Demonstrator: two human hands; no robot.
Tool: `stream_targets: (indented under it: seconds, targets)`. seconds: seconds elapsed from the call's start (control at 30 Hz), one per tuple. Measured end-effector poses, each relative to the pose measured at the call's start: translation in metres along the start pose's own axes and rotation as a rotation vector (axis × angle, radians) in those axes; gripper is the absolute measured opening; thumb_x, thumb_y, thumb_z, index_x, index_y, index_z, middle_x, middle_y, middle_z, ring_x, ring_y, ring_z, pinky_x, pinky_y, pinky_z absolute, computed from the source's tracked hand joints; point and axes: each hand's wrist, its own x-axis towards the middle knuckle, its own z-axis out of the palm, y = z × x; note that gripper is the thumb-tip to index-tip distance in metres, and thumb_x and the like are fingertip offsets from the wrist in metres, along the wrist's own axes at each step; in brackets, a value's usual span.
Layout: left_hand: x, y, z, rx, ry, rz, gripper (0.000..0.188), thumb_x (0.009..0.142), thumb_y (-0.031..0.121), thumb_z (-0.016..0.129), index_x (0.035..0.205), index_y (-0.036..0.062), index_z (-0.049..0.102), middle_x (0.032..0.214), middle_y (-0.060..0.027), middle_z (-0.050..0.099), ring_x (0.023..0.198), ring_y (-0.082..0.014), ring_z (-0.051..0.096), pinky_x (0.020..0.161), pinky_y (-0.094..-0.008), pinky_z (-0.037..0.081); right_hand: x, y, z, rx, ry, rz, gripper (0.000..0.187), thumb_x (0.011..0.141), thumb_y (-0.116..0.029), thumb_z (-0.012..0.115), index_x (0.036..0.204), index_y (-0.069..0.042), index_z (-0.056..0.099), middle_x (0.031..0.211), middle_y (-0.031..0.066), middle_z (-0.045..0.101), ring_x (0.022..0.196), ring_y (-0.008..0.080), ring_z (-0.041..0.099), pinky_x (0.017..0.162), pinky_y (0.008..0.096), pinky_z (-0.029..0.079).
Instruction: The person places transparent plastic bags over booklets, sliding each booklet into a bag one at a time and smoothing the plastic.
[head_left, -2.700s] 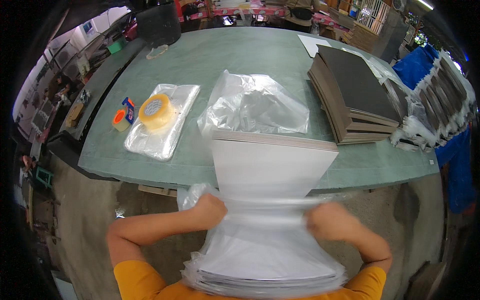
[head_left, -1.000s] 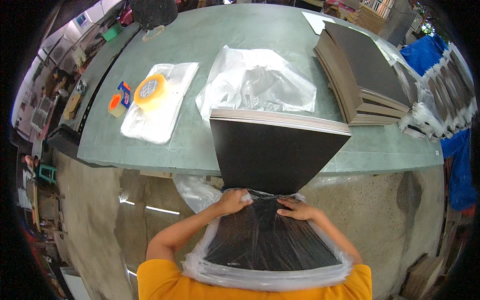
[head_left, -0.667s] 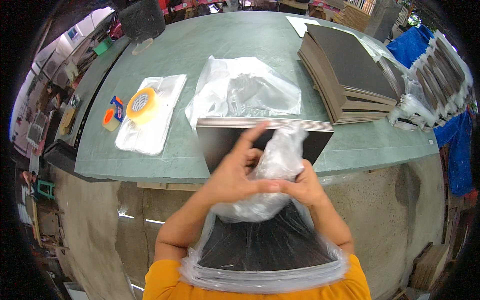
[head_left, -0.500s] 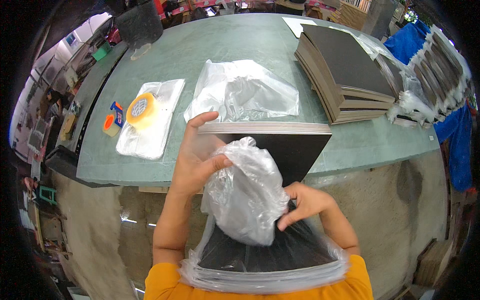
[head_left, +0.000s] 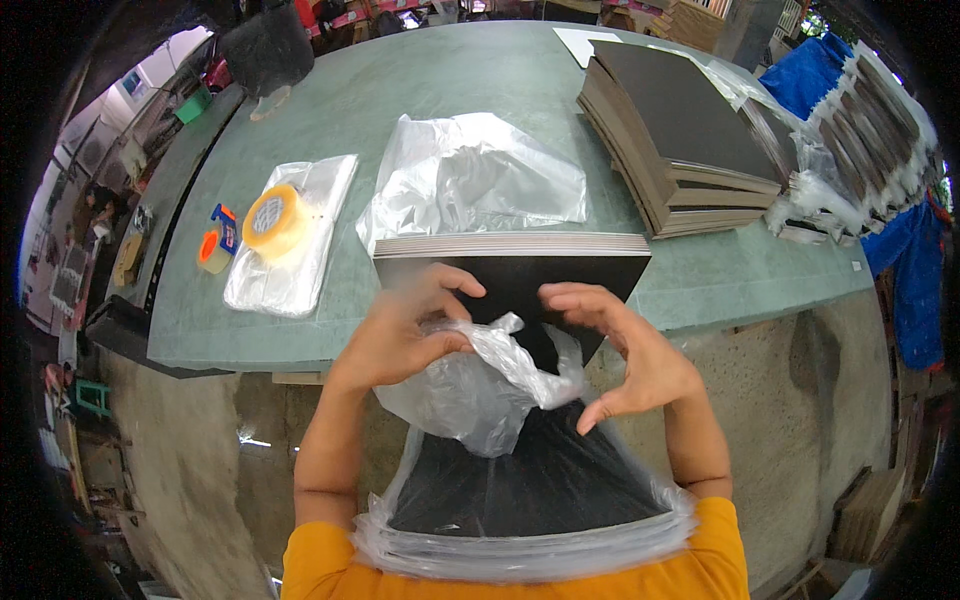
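My left hand (head_left: 412, 325) has its thumb and fingers around the bunched edge of a clear plastic bag (head_left: 475, 400). To the right of the bag, my right hand (head_left: 632, 355) is held with thumb and fingers spread and nothing clearly between them. Behind both hands stands a stack of black boards (head_left: 520, 275) with pale edges, tilted at the table's near edge. Closer to my body, several more black boards (head_left: 520, 485) are wrapped in clear plastic. The crumpled bag partly hides the boards behind it.
On the green table (head_left: 450, 70) lie a crumpled plastic bag (head_left: 480, 175), a pile of flat plastic bags (head_left: 325, 220), a large tape roll (head_left: 275, 222) and a small tape dispenser (head_left: 220, 240). Dark boards (head_left: 680, 110) are stacked at right, beside plastic-wrapped bundles (head_left: 870, 130).
My right hand has let go of the bag and moved up, its fingers spreading. The left hand has lowered slightly and its fingers have curled in. The bag has been gathered at its top edge.
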Motion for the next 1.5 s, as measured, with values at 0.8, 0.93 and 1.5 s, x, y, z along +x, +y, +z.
stream_targets:
  seconds: [0.8, 0.93, 1.5]
  targets:
    - [-0.060, -0.048, -0.042, 0.156, 0.851, -0.157, 0.014, 0.078, 0.015, 0.054, 0.069, 0.0061, 0.049, 0.062, 0.0008, 0.045, 0.060, -0.0080, 0.044, 0.052, -0.0210, 0.036, -0.043, 0.026, -0.020, 0.718, 0.296, 0.373, 0.016, 0.072, -0.010, 0.063, 0.083, 0.002, 0.061, 0.079, 0.0090, 0.062, 0.071, 0.0131, 0.059, 0.063, 0.0243, 0.048]
    - [-0.023, 0.030, 0.038, -0.274, 0.372, -0.080, 0.014, 0.075, 0.015, 0.062, 0.078, 0.0051, 0.053, 0.067, -0.0013, 0.049, 0.060, -0.0086, 0.048, 0.051, -0.0205, 0.039, -0.008, 0.016, 0.017, 0.380, 0.209, 0.340, 0.016, 0.068, -0.012, 0.067, 0.076, 0.001, 0.061, 0.070, 0.0061, 0.061, 0.062, 0.0109, 0.057, 0.057, 0.0233, 0.046]
    - [-0.035, 0.011, 0.014, -0.020, 0.482, -0.051, 0.009, 0.075, 0.011, 0.056, 0.080, 0.0043, 0.053, 0.065, -0.0012, 0.054, 0.061, -0.0107, 0.051, 0.055, -0.0234, 0.041, -0.007, 0.030, 0.030, 0.621, 0.285, 0.359, 0.020, 0.077, -0.020, 0.062, 0.065, -0.007, 0.054, 0.056, 0.0009, 0.052, 0.052, 0.0058, 0.048, 0.047, 0.0199, 0.037]
